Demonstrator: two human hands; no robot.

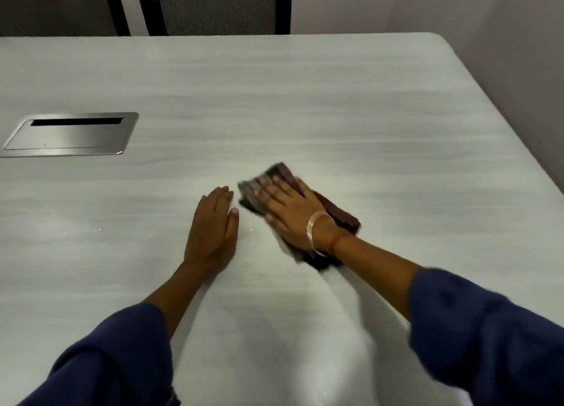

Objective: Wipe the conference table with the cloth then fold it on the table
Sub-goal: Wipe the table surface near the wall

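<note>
Wiping in progress: right hand (290,213) flat, fingers spread, pressing the dark maroon cloth (341,213) onto the conference table (335,100), not pinching it. Left hand (213,225) open, palm down, just left of the cloth, holding nothing. Keep even palm pressure; overlap strokes outward from the hand; avoid the metal cable hatch (70,135) far left.

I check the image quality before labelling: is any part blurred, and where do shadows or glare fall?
Head view: the right hand and the cloth under it are motion-blurred; the left hand is sharper. Soft shadows lie on the table near both arms. Mild glare shows on the metal cable hatch.
</note>
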